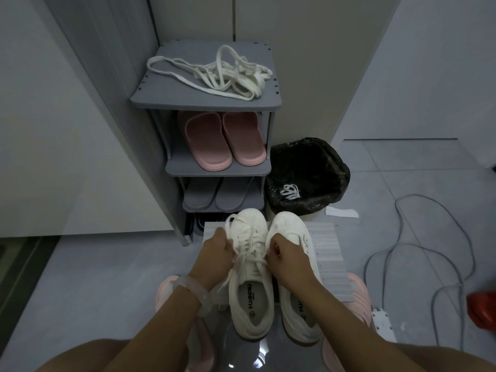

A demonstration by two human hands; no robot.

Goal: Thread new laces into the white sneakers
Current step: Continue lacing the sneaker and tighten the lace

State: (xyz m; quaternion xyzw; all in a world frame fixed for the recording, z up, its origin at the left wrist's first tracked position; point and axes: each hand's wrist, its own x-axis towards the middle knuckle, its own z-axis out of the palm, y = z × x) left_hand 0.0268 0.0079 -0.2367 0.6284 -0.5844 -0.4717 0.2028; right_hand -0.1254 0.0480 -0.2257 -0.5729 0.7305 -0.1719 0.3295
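Observation:
Two white sneakers stand side by side on a ribbed white mat [328,253] in front of me. The left sneaker [251,294] has a white lace [248,244] crossing its eyelets, with a loop sticking out at its toe side. My left hand [217,249] pinches the lace on the shoe's left side. My right hand [285,253] pinches the lace on the shoe's right side, and partly covers the right sneaker [295,232], which shows no lace. A tangle of loose white laces [214,73] lies on top of the grey shoe rack [206,103].
The rack holds pink slippers [222,140] and grey slippers [217,194] on lower shelves. A bin with a black bag [308,178] holding a bundled lace stands right of it. Grey cables [402,237] trail over the floor at right, by a white power strip [383,323].

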